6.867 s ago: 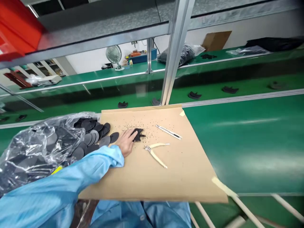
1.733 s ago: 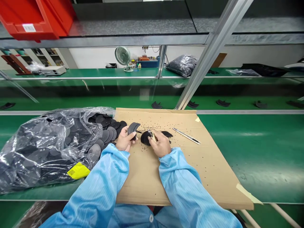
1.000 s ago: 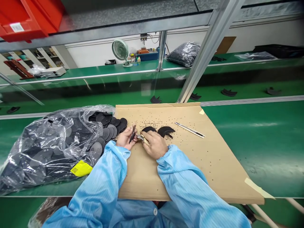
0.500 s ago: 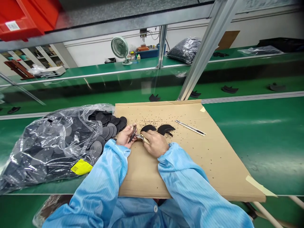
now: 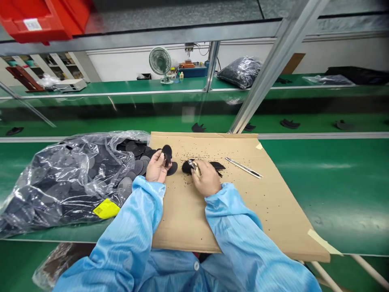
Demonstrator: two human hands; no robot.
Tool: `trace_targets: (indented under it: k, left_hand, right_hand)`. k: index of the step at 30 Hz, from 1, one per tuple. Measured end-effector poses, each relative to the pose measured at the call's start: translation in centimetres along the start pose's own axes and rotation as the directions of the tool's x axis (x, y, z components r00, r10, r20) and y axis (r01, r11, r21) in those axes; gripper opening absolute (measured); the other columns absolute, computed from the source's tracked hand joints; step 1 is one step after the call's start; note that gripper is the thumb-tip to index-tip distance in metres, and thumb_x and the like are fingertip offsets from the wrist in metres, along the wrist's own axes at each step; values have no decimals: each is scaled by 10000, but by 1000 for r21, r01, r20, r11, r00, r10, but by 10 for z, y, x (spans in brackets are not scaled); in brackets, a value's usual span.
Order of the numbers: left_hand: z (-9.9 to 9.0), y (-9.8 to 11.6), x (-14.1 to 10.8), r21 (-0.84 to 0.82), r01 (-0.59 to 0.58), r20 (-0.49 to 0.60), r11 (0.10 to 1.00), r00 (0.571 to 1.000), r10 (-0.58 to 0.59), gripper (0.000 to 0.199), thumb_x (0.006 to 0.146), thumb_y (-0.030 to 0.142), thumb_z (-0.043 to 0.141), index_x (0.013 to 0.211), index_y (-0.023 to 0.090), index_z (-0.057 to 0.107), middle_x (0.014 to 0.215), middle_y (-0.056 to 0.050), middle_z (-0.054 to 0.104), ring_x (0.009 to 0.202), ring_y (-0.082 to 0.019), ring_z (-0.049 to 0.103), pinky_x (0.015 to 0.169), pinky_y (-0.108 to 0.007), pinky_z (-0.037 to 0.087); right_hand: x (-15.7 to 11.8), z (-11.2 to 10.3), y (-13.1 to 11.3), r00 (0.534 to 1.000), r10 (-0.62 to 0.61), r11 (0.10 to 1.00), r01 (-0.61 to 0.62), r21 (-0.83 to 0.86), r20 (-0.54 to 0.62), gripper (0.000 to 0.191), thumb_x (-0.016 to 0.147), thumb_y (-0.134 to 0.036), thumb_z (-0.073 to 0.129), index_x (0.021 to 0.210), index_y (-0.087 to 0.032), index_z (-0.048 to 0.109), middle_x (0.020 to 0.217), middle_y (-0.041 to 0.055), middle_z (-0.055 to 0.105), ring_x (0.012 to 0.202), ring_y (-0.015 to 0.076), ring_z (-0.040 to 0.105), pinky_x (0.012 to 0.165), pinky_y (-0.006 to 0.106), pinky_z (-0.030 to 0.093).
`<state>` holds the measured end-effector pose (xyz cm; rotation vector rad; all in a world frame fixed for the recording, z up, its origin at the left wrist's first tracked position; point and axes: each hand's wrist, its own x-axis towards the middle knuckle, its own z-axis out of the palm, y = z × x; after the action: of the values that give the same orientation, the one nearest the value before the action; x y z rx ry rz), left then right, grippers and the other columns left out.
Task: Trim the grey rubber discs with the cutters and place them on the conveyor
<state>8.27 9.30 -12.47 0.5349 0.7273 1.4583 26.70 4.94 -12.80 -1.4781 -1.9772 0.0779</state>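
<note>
My left hand [image 5: 156,170] is closed on a small black plastic part [image 5: 167,152], raised and tilted above the cardboard [image 5: 182,223]. A round black disc [image 5: 173,168] shows just right of those fingers; whether they touch it I cannot tell. Wrapped round a pair of nippers [image 5: 197,169] with pale yellow handles is my right hand [image 5: 208,180]. The metal jaws point up and left, apart from the held part. Under and beyond the right hand lie black curved pieces [image 5: 218,165], partly hidden by it.
A clear plastic bag [image 5: 60,182] spills black discs at the cardboard's left. A slim cutter knife [image 5: 243,168] lies to the right among scattered black crumbs. An upright metal post [image 5: 267,69] stands beyond, with black pieces along the green belt [image 5: 170,123] behind.
My hands have moved apart, and the nippers have come away from the black part. My left hand has turned the part upward. The camera view has shifted slightly.
</note>
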Motion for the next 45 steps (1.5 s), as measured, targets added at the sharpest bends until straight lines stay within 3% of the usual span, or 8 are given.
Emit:
trace_targets:
  k: [3,9,13,26,32,38,40,45]
  left_hand:
    - [-4,7,4,-94,-74,-53,993,996,69,319,686,153,748,957,195,586,845,-23,641,729,-130,620,649,-250,502]
    - [-13,8,8,-81,-179,-198,980,967,161,398,700,156,742,1064,222,595,697,39,488,518,-47,461,452,-173,358]
    - [-17,9,11,-125,-169,-238,978,962,136,439,699,160,741,1104,207,579,693,36,487,560,-56,512,516,-180,412]
    - [-15,14,10,-118,-215,-259,969,949,179,372,616,108,741,874,200,490,693,47,539,589,-73,563,576,-202,469]
    - [-6,5,0,-68,-87,-171,994,982,74,304,586,47,716,794,146,518,660,2,603,622,-123,618,621,-259,519]
    - [5,-6,-19,89,235,-43,968,972,-232,274,719,247,738,918,145,579,701,-28,635,612,-158,644,595,-306,553]
    - [6,-6,-23,111,273,21,956,961,-276,327,732,309,741,981,149,602,774,-55,663,647,-160,649,603,-309,561]
    - [9,-4,-24,141,199,23,970,979,-204,526,589,269,846,1048,162,614,895,-66,681,712,-173,656,578,-284,559]
  right_hand:
    - [21,1,-5,998,3,999,0,-37,62,240,823,-197,538,1057,-167,582,985,101,629,936,248,554,860,358,426]
    - [64,26,-27,889,-205,972,234,-20,409,288,788,-183,644,1072,-192,594,1062,71,649,991,230,555,870,341,415]
    - [70,42,-31,855,-248,951,304,-53,455,226,828,-165,586,1051,-184,614,1022,77,662,950,204,584,849,307,418]
    - [57,58,-34,949,-125,980,164,-115,289,229,776,-142,515,966,-208,624,944,64,684,887,215,613,782,296,447]
    - [41,38,-18,985,49,979,-14,203,-164,209,844,-212,488,1018,-199,602,972,74,672,909,201,617,841,313,478]
    - [21,19,-27,899,19,891,183,415,-437,173,841,-182,528,996,-212,599,891,48,640,820,178,615,769,318,512]
    - [19,19,-29,887,-23,876,241,418,-462,212,824,-144,529,1009,-216,602,922,53,639,846,178,615,779,317,514]
    - [20,20,-26,954,-36,851,185,491,-298,290,741,-106,500,981,-207,626,965,59,658,905,194,626,837,329,513]
